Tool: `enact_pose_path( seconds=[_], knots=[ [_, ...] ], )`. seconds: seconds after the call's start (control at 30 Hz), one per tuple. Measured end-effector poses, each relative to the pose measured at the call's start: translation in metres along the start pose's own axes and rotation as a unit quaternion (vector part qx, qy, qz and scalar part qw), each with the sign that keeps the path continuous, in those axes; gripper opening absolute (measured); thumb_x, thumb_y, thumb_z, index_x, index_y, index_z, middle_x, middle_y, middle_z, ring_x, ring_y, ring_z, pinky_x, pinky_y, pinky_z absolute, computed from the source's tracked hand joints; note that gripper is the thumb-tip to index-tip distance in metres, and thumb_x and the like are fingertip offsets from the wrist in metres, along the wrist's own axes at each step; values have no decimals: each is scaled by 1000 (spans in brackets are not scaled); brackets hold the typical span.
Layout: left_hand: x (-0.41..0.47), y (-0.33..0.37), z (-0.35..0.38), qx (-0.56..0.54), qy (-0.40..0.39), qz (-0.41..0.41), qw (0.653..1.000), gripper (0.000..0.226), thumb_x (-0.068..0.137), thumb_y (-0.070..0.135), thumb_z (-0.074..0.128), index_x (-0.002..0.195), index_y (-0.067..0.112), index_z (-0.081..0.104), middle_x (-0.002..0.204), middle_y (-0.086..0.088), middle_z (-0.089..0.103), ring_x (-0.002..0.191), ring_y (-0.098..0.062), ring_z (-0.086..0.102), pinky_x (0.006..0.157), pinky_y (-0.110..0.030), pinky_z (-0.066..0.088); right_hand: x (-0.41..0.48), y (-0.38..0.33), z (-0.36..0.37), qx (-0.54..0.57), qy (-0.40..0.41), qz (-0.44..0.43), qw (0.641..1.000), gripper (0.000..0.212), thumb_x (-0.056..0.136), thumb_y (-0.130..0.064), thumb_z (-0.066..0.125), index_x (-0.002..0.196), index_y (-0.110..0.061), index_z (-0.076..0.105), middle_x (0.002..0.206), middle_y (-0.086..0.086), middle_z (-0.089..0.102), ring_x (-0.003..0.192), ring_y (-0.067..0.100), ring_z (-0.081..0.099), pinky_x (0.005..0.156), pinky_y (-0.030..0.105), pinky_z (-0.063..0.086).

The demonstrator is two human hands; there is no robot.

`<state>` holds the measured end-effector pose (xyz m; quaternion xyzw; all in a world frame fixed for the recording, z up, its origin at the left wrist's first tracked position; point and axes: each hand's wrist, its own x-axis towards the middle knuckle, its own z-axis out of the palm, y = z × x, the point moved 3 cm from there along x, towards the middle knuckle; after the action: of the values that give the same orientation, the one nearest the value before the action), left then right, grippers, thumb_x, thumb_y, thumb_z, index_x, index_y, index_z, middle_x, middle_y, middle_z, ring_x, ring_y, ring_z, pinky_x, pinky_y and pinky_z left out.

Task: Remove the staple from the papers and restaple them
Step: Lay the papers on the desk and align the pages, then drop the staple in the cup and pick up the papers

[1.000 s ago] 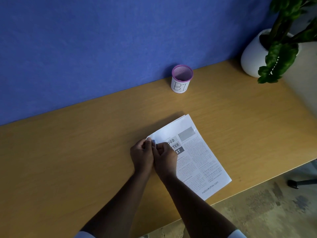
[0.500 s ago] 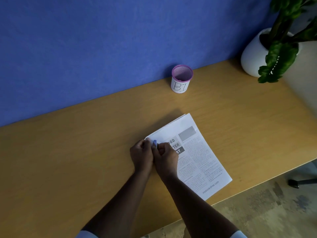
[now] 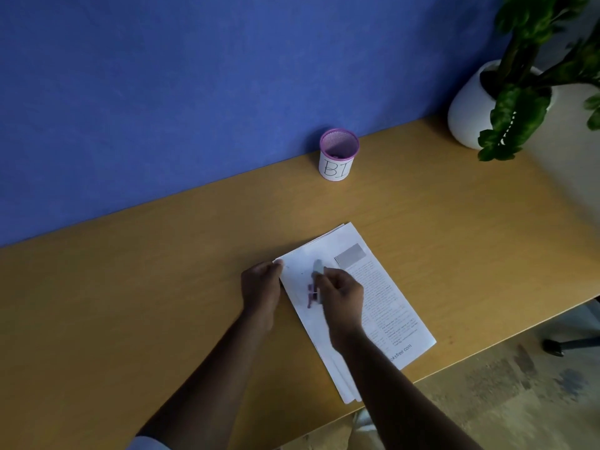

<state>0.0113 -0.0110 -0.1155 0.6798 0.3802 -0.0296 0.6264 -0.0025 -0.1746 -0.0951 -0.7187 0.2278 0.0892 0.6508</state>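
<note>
Your stack of white printed papers (image 3: 373, 297) lies slanted on the yellow-brown wooden bench (image 3: 130, 287), its lower corner near the bench's front edge. Your left hand (image 3: 261, 287) sits at the stack's upper left corner, fingers curled onto that corner and touching the paper edge. Your right hand (image 3: 341, 297) rests over the upper part of the stack, just beside the left hand but apart from it, fingers pinched on a small grey and purple tool (image 3: 314, 287); the tool is blurred, so you cannot tell exactly what it is or whether its tip touches the sheet. No staple can be made out at this size.

Beyond the papers, against the blue wall (image 3: 194, 92), stands a purple mesh cup with a white label (image 3: 338, 154). Further right of the papers, at the bench's far corner, is a white round pot holding a green leafy plant (image 3: 470, 105). Below the bench edge you see mottled floor (image 3: 487, 401).
</note>
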Motion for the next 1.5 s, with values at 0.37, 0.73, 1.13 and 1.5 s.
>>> enact_pose_path(
  seconds=[0.37,0.73,1.13,1.5],
  knots=[
    [19,29,-6,55,-66,-23,996,20,103,12,68,89,2,79,98,-23,84,79,-29,84,57,-32,66,93,-36,-122,28,78,16,996,23,102,-16,65,80,-14,71,63,-1,63,53,18,51,53,31,45],
    [27,31,0,190,-56,46,979,19,91,14,75,85,-5,75,79,-23,78,67,-27,71,63,-48,67,153,-57,-165,-364,182,-164,899,21,98,-18,72,96,3,75,91,30,70,87,44,65,70,32,36],
    [39,44,-1,240,-69,113,962,12,93,17,78,101,11,84,78,5,74,72,-12,67,73,-27,51,154,-59,-150,-424,162,-99,886,33,95,-13,64,127,-13,74,125,17,69,120,42,60,102,51,44],
    [27,11,-33,470,-68,312,823,83,92,61,61,164,21,49,176,-18,35,164,-39,29,126,-63,26,134,-67,-127,-444,190,-197,853,45,92,-33,77,132,-12,71,136,16,63,128,38,57,106,53,39]
  ],
)
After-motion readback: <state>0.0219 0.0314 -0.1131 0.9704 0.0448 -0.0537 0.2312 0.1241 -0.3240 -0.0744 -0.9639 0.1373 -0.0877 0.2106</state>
